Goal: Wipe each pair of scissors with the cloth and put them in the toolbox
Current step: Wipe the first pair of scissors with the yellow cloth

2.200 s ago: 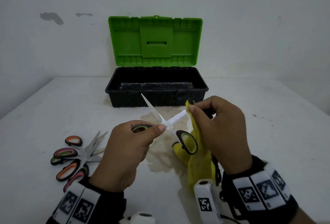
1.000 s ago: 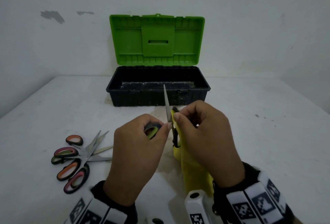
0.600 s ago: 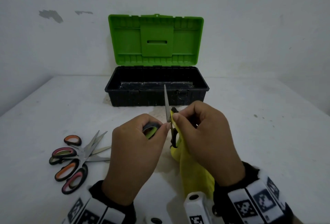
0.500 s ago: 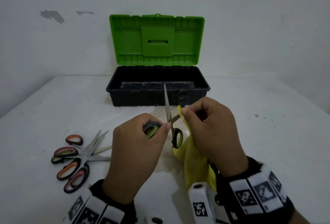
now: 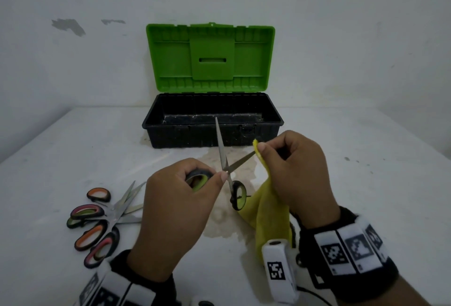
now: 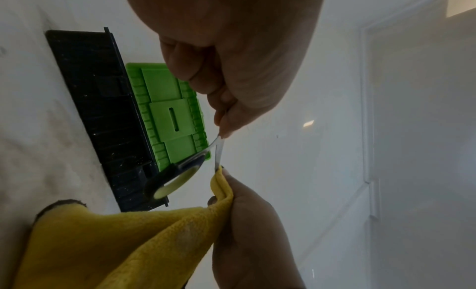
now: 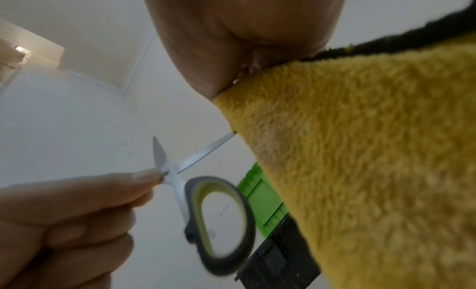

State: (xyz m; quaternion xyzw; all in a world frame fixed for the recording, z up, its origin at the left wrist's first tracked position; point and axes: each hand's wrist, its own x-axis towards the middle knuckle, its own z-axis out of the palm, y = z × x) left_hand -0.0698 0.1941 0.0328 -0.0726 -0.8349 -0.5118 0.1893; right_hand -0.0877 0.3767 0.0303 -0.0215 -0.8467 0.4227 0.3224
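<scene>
My left hand [image 5: 185,196] grips the green-and-black scissors [image 5: 225,166] by one handle, thumb at the pivot, blades spread apart above the table. One blade points up toward the toolbox [image 5: 212,132]; the other slants right, its tip inside a fold of the yellow cloth [image 5: 266,210] that my right hand [image 5: 288,171] pinches. In the left wrist view the cloth [image 6: 123,242] wraps the tip of the scissors [image 6: 219,151]. In the right wrist view the cloth [image 7: 360,151] covers the tip of the scissors [image 7: 180,171]. The black toolbox stands open with its green lid [image 5: 210,59] upright.
A pile of several scissors [image 5: 100,220] with orange, pink and green handles lies on the white table [image 5: 366,171] at the front left. A stain [image 5: 229,227] marks the table under my hands. The wall [image 5: 341,37] stands right behind the toolbox.
My right hand slid the cloth outward along the right blade, from near the pivot to the tip. The blades have spread wider. The left hand has kept its hold.
</scene>
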